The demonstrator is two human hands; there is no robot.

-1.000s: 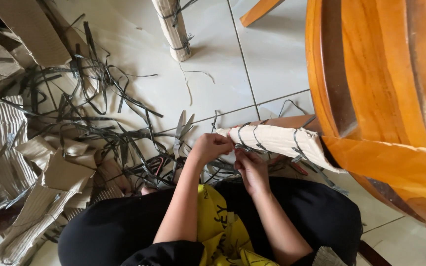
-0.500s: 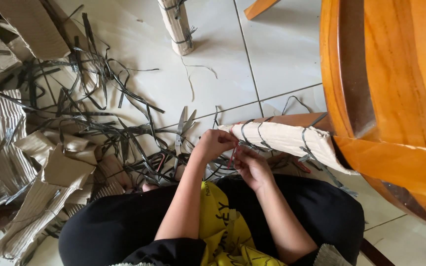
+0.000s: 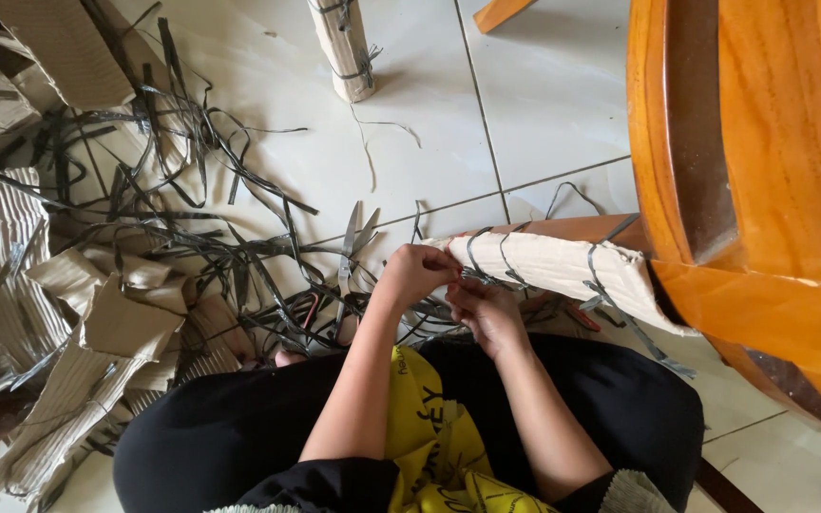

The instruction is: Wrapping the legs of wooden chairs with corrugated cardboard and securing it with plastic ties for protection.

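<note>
Bright, even daylight; soft glare on the pale floor tiles [image 3: 544, 104], faint shadows, focus sharp throughout

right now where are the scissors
In the head view the scissors lie on the tiled floor just left of the left hand, blades pointing up the frame, among the loose dark straps.

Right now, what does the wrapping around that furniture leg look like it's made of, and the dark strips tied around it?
The wrapping looks like corrugated cardboard: matte tan, with a ribbed surface like the torn pieces on the floor. The dark strips look like thin flat plastic strapping, grey-black with a slight sheen, though the material is uncertain. The leg underneath appears to be glossy varnished wood, orange-brown. Both the left hand and right hand work at the wrapping's end.
</note>
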